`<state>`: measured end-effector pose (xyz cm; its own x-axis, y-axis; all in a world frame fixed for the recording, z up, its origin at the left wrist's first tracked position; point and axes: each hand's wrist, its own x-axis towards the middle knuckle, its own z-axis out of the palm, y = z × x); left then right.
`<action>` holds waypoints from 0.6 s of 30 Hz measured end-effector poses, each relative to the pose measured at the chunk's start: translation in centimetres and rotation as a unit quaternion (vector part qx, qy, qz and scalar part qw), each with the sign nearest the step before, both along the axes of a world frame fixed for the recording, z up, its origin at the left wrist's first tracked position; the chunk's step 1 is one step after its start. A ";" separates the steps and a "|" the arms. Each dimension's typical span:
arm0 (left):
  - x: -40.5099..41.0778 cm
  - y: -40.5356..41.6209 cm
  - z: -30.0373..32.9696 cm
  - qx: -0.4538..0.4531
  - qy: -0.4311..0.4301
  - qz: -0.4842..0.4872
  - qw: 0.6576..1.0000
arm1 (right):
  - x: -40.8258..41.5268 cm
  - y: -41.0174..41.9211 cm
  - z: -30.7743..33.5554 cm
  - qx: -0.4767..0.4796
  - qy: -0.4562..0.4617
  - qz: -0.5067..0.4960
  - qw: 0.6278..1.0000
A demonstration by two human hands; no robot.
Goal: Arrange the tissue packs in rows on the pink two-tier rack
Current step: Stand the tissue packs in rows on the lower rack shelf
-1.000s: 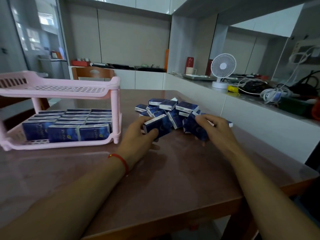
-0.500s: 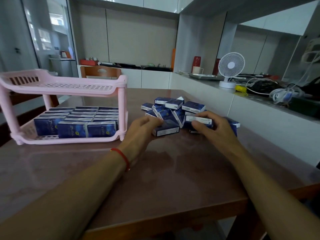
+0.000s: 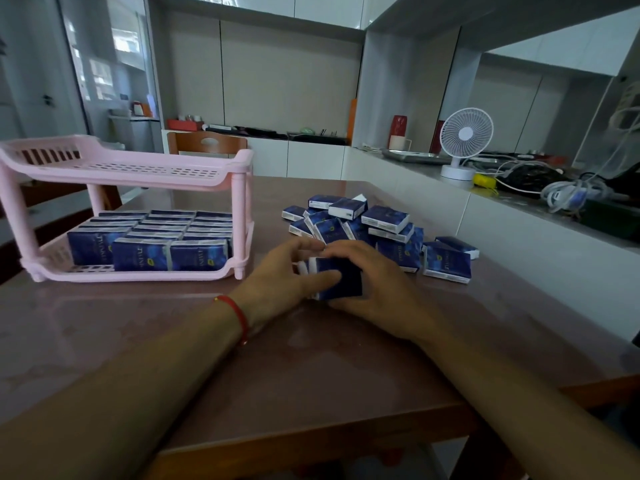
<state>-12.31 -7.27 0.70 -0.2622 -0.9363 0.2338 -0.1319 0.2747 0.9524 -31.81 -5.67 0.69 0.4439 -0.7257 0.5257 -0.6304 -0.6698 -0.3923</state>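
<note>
Two tiers make up the pink rack point(image 3: 239, 216) at our far left: the lower tier point(image 3: 138, 273) is packed with upright blue packs point(image 3: 152, 237) in tidy rows running back from the front rim, while the top tier point(image 3: 145, 169) shows nothing on its slatted floor, so we judge that the coming packs belong up there. Moving right, our left hand point(image 3: 277, 282) lies on the tabletop point(image 3: 311, 368) just right of the rack's front post, thumb and fingers curled round the near and left side of a small bundle of packs point(image 3: 337, 277). Our right hand point(image 3: 375, 292) closes on the same bundle from the other side, fingers over its top and right edge, so both hands clasp it between them; how many packs it holds we cannot tell. Its long axis seems to run roughly left to right, though our fingers hide much of it. The rack lies to the left of the bundle and the top tier higher, nearer the left hand, so we expect the carry to go up and leftward over the front rim. Just beyond and to the right of our hands sits the loose heap point(image 3: 377, 226), packs tumbled at all angles.
</note>
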 end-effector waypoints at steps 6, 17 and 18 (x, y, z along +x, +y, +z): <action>1.8 0.5 1.2 -0.051 -0.035 -0.008 0.998 | 0.2 0.5 0.2 0.100 -0.066 -0.011 0.993; 11.4 5.6 1.1 -0.064 -0.067 -0.063 0.994 | 6.7 2.5 1.4 0.124 -0.020 0.039 0.991; 12.2 5.7 1.0 -0.063 -0.068 -0.057 0.994 | 7.7 2.5 1.4 0.134 -0.019 0.041 0.990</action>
<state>-0.07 -1.54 1.72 -0.4020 -0.8640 0.3031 -0.2190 0.4121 0.8844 -24.16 -3.20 2.13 0.4911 -0.8035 0.3365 -0.5595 -0.5871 -0.5851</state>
